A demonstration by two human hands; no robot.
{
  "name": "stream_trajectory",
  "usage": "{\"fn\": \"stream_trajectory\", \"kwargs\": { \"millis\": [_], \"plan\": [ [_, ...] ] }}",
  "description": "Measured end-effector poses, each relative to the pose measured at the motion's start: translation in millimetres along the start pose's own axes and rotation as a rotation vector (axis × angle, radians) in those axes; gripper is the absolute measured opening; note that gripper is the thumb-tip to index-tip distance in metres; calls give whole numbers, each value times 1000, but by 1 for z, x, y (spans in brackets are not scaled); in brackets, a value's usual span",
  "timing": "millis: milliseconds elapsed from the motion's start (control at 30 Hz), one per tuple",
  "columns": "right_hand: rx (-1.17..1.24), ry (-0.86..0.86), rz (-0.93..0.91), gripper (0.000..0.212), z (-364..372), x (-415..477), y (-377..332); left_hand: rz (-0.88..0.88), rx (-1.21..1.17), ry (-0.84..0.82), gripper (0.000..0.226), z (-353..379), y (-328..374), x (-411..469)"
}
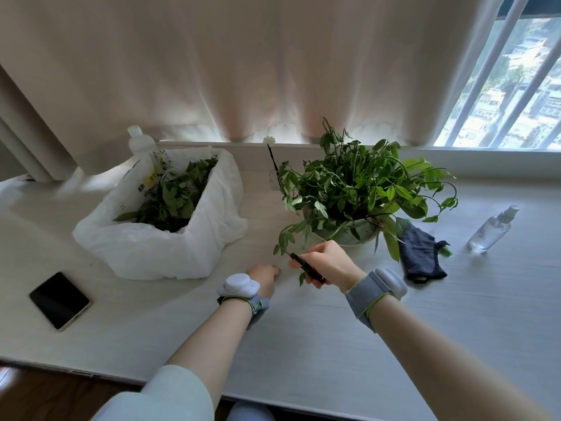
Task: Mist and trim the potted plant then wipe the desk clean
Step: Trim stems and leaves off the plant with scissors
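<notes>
Tight grip on the right: the right hand [326, 262] is curled round the black scissors [306, 267], tip pointing up-left at a drooping stem on the near-left side of the potted plant [358, 183]. One small leaf hangs just under that fist. Over to the left hand [264, 279] – it's down on the desk [303, 344], fingers curled under, knuckles forward, just beside the scissors; whether that grip has anything in it, I can't tell from this angle.

Plant's sitting in a pale round pot [343, 235], mid-desk, towards the window. Right of the pot lies a dark cloth [422, 256], crumpled, with leaves drooping over its near edge. Further right, well apart – a clear spray bottle [491, 230] standing upright. On the left, a white bag [170, 238] stands open, full of green clippings [176, 199]. Near the desk's left edge, a black phone [60, 300] lies flat.
</notes>
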State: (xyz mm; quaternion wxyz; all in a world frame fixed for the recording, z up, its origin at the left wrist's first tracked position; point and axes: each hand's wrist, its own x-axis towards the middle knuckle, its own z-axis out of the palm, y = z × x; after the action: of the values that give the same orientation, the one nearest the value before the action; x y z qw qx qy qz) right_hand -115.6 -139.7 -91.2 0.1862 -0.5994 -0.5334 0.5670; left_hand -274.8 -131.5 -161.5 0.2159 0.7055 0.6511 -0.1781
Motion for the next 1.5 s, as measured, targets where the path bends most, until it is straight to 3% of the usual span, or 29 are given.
{"fn": "stream_trajectory", "kwargs": {
  "millis": [367,700,833,1000,1500],
  "plan": [
    [-189,99,-190,17,9,5,9,3,12,19,44,-1,2,-1],
    [-241,59,-146,24,4,1,8,-21,16,13,41,1,3,0],
    [-174,0,-65,33,-1,-3,5,-28,22,7,40,1,3,2],
    [-37,-23,-1,20,-4,-10,-4,-15,38,-5,47,1,3,2],
    [155,-16,70,17,-1,-5,-6,-5,56,-52,45,-5,3,5]
  ]
}}
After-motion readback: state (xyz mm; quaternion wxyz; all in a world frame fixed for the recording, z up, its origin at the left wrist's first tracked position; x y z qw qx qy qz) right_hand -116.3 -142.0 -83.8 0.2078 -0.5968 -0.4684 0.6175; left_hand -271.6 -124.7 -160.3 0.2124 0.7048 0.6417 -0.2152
